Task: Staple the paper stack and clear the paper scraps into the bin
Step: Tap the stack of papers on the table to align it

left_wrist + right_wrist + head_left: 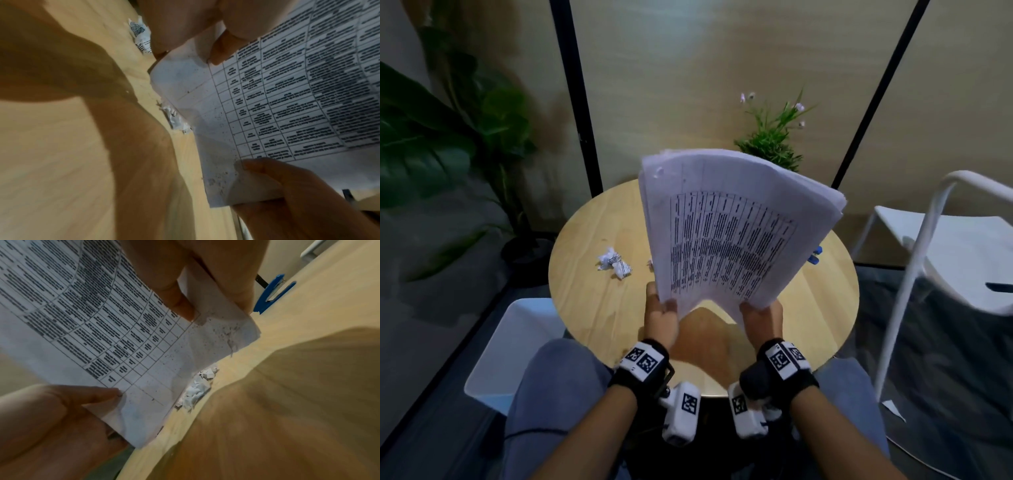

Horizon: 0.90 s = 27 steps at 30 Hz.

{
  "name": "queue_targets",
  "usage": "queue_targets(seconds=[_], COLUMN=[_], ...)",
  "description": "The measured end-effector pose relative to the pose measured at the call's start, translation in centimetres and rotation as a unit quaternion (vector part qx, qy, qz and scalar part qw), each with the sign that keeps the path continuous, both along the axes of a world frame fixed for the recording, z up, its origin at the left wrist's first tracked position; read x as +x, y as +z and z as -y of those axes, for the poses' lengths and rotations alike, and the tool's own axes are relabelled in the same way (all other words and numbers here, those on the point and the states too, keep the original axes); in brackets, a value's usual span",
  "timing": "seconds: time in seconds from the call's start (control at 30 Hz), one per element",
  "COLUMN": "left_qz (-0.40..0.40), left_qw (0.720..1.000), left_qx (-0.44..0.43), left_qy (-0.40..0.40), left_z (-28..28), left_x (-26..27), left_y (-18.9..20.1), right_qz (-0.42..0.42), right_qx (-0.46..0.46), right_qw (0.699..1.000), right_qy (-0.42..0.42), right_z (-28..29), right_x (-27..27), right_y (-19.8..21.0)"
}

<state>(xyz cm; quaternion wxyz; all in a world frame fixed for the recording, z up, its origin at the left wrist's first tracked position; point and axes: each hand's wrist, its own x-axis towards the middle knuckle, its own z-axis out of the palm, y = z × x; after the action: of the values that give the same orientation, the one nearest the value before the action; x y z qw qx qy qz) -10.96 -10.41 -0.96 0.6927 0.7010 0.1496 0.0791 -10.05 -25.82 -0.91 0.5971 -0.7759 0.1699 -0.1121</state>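
Both hands are holding the paper stack up off the round worktop, centre of the head frame. The stack is standing tilted, its lower edge arching between the hands, printed table facing the camera. Left hand is grasping the stack's lower left corner, thumb on the front sheet; right hand is grasping the lower right corner the same way. So each grip is clenched on the stack.

Scraps are lying crumpled on the worktop at mid left, apart from the stack; more scraps are showing under the stack's edge in the wrist views. A blue stapler is peeking out right of the stack, on the worktop. A white bin is sitting on the floor at lower left, just beside the worktop. A white chair is standing at right. A small plant is showing above the stack.
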Motion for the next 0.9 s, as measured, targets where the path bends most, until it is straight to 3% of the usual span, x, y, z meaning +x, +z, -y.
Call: queue_targets(seconds=[0.13,0.33,0.47,0.53,0.7,0.9], left_qz=[-0.043,0.159,0.222,0.215,0.141,0.214], left_qw=[0.999,0.987,0.975,0.976,0.988,0.976], left_qx=[-0.015,0.012,0.018,0.017,0.033,0.011], left_qy=[0.002,-0.013,-0.022,-0.02,-0.052,-0.041], left_z=[-0.2,-1.6,-1.6,-1.4,-0.9,-1.3], left_x=[-1.1,1.7,2.5,2.3,0.8,1.6], left_y=[-1.2,7.1,10.8,10.5,6.9,11.1], right_qz=[-0.007,0.13,0.189,0.19,0.104,0.192], right_qx=[0.018,0.065,0.084,0.089,0.001,0.065], right_qw=[0.999,0.988,0.978,0.977,0.994,0.979], right_qy=[0.031,0.049,0.034,0.025,0.032,0.033], right_z=[0.0,1.3,1.0,0.8,0.4,0.1], right_x=[-1.5,-0.6,-0.1,-0.3,-1.4,-0.5], right_y=[-0.3,8.1,12.1,11.8,8.9,13.1])
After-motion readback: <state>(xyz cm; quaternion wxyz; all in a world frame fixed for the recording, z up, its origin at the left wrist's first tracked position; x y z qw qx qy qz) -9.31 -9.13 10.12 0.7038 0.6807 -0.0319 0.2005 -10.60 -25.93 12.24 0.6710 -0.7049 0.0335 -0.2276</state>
